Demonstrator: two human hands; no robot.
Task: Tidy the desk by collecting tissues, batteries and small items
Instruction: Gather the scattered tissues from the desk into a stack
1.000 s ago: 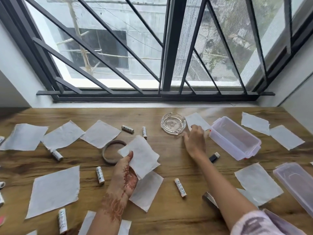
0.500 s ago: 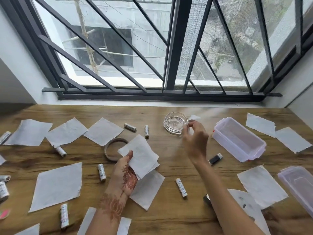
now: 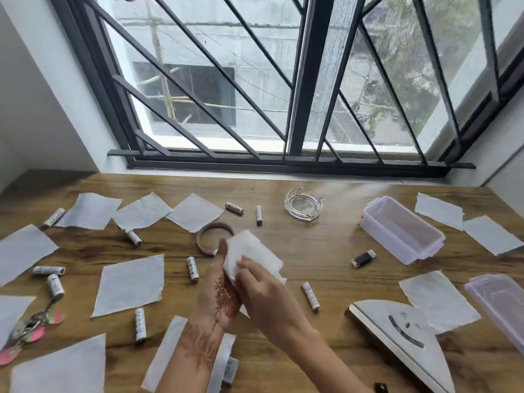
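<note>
My left hand, marked with henna, holds a small stack of white tissues above the middle of the wooden desk. My right hand lies on the same stack from the right, fingers pressing on it. Several more tissues lie flat around, such as one to the left and one to the right. Several white batteries are scattered, one just right of my hands, another to their left. A black lighter lies at the right.
A glass ashtray stands near the window. An open clear plastic box sits at the right, its lid near the right edge. A tape ring lies behind the hands. A smiley-face holder and keys flank the front.
My right hand picked up the tissue by the ashtray and brought it back left onto the stack in my left hand. The camera view shifted left.
</note>
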